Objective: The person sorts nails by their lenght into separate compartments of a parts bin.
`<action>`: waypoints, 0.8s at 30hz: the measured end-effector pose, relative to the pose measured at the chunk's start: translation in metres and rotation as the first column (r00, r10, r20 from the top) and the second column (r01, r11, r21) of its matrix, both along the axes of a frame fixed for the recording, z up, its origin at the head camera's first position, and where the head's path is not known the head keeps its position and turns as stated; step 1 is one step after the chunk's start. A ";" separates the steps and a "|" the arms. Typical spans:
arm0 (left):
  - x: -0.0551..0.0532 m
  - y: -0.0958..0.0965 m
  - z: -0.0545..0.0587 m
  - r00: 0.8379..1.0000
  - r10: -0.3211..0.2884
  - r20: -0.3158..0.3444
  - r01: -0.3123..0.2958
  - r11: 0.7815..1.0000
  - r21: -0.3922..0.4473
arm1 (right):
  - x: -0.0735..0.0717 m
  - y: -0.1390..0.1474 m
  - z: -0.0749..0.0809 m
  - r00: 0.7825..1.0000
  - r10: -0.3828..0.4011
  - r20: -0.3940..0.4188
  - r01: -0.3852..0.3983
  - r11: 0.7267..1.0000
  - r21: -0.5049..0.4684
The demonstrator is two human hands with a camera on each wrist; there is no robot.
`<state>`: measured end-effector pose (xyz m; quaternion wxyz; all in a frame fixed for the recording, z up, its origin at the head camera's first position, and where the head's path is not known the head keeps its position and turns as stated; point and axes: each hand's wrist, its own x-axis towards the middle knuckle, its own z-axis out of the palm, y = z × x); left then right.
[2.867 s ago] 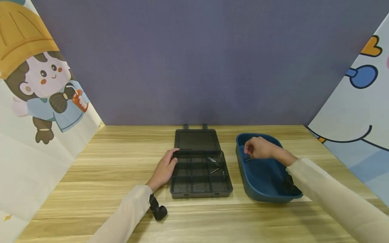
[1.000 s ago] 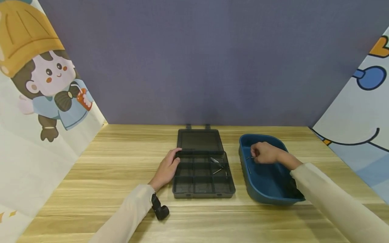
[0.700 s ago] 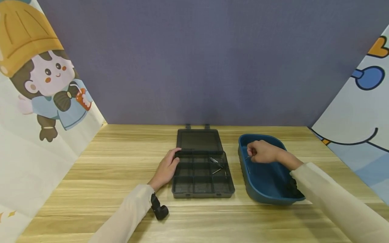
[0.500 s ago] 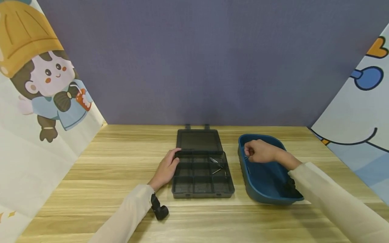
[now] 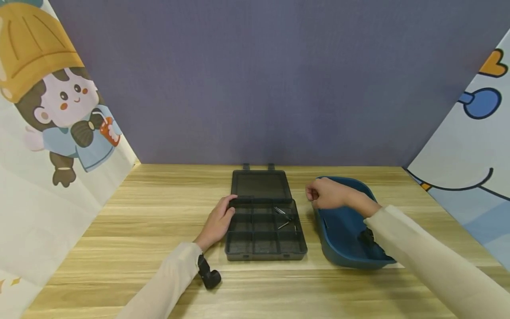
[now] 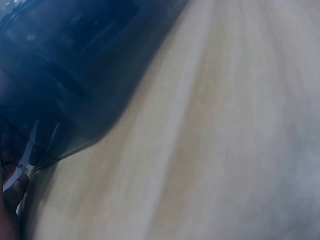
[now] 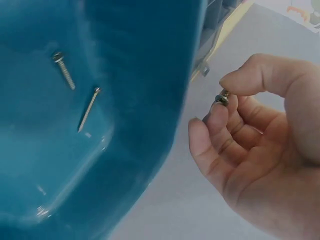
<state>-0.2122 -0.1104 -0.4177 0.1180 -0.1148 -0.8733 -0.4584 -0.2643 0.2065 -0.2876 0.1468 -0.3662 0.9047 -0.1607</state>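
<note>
In the head view my left hand [image 5: 217, 223] rests along the left side of a dark translucent organizer box [image 5: 265, 256], index finger at the hinge corner and thumb on the rim. Several screws [image 5: 282, 213] lie in its right-hand compartments. My right hand [image 5: 328, 193] is over the left rim of a blue tray [image 5: 350, 261]. Seen from the right wrist, its thumb and finger pinch a small screw [image 7: 222, 99], most of which the fingers hide. Inside the tray lie a thicker screw [image 7: 64, 71] and a thin one [image 7: 89, 109].
The box's lid [image 5: 261, 184] lies folded back on the wooden table [image 5: 171, 190], near the grey-blue back panel [image 5: 263, 88]. Black wrist cameras hang under both sleeves, the left camera [image 5: 209, 277] close over the table, the right camera [image 5: 370, 241] over the tray.
My right hand has moved up and to the left from inside the tray to above its left rim, pinching a screw. My left hand has stayed by the box.
</note>
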 end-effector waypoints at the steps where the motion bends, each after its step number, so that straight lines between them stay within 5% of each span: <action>1: 0.000 0.000 0.000 1.000 0.000 0.000 0.000 1.000 -0.002 | 0.000 -0.003 0.001 1.000 0.003 -0.004 -0.003 1.000 0.003; 24: 0.000 0.001 0.001 1.000 0.000 0.017 0.000 1.000 0.008 | 0.004 -0.045 -0.004 0.998 0.063 0.021 -0.064 0.998 0.030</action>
